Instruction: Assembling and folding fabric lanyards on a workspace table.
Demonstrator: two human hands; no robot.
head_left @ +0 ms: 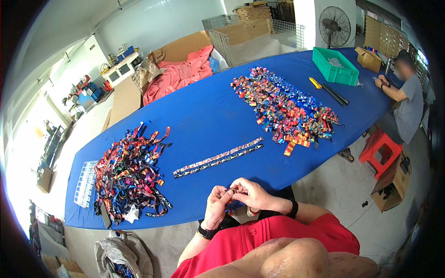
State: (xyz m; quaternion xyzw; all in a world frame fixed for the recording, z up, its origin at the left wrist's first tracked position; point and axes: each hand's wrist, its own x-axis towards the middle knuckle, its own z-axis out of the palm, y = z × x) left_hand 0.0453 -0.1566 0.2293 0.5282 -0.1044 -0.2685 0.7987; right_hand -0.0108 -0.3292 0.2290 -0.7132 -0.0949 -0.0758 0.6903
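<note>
Both hands are meeting at the near edge of the blue counter point(208, 116), at about 6 o'clock: the left hand point(216, 204) and the right hand point(250, 193) are each pinching, grip narrow, a short piece of dark patterned strap point(230, 190) held between them (its ends are too small to make out). Two flat straps point(218, 157) are lying just beyond at 12 o'clock, a tangled strap heap point(130, 176) is sitting at 9 o'clock, and a folded strap pile point(287, 109) at 2 o'clock.

Red shirt point(278, 236), black wristbands point(293, 208) on both wrists.
</note>
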